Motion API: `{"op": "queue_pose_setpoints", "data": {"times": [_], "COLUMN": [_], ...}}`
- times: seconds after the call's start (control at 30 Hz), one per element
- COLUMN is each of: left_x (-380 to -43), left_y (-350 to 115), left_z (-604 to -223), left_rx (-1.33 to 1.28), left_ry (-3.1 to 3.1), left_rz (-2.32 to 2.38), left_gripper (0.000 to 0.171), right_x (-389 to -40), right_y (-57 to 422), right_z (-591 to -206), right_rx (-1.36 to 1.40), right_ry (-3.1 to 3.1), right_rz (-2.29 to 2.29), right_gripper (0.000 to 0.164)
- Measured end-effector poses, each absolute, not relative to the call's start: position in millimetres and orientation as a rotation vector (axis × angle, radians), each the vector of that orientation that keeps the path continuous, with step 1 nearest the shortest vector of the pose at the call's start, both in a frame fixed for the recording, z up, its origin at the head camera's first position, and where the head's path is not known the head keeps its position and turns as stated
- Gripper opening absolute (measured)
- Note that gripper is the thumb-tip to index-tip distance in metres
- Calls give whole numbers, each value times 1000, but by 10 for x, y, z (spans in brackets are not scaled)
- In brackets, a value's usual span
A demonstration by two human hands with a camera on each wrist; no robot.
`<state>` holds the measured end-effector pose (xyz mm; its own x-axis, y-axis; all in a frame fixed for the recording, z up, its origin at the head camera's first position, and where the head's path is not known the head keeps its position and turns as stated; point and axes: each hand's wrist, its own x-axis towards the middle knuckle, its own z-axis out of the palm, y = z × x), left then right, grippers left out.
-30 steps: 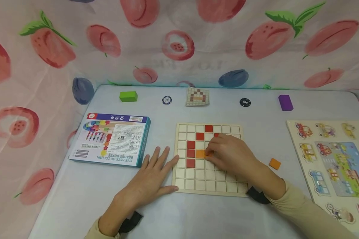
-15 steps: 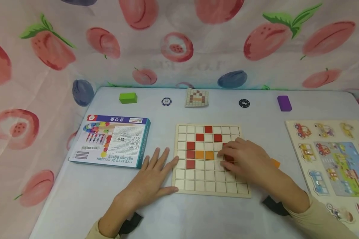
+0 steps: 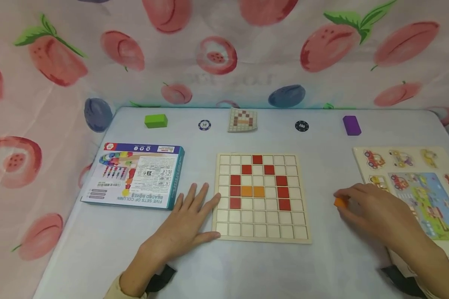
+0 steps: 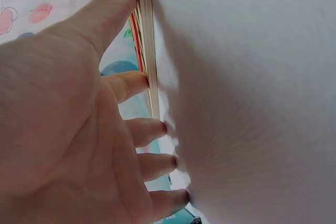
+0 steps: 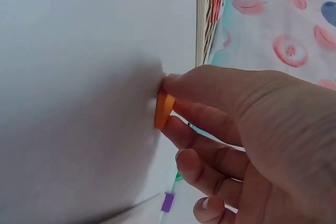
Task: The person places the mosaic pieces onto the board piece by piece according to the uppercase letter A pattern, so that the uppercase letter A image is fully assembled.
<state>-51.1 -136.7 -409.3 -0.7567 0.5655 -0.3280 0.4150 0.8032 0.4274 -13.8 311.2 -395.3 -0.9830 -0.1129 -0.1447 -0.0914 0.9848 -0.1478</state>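
A wooden grid board [image 3: 261, 239] lies mid-table, with red tiles [image 3: 282, 192] in an arch shape and two orange tiles [image 3: 259, 191] side by side inside it. My left hand [image 3: 183, 224] lies with fingers spread at the board's left edge, thumb and index fingertip at the rim, as the left wrist view also shows. Right of the board, my right hand [image 3: 381, 216] pinches a loose orange tile [image 5: 164, 109] between thumb and fingers, the tile tilted on edge close to the tabletop. A small pattern card [image 3: 242, 120] of a similar arch stands behind the board.
A flat boxed set [image 3: 134, 176] lies left of the board. A vehicle peg puzzle [image 3: 393, 164] lies at the right, partly under my right hand in view. Along the back are a green block [image 3: 156, 121], two chips [image 3: 204, 125] and a purple block [image 3: 352, 126].
My right hand has released an orange tile in the grid beside the other one, moved right off the board and taken hold of the loose orange tile. The left hand stays in place.
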Motion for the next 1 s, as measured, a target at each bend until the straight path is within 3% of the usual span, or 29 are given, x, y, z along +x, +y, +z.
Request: {"op": "queue_pose_setpoints", "data": {"times": [0.53, 1.0], "left_x": [-494, -495], "left_y": [-1341, -1326], "left_z": [-4104, -4098], "left_rx": [734, 742], "left_ry": [2532, 2535], "left_rz": [505, 504], "left_gripper": [89, 88], "right_x": [-630, -591], "right_y": [2046, 1993], "right_z": [-3931, -4000], "right_rx": [-668, -721], "right_ry": [2983, 3080], "right_rz": [-463, -398], "right_gripper": [25, 18]}}
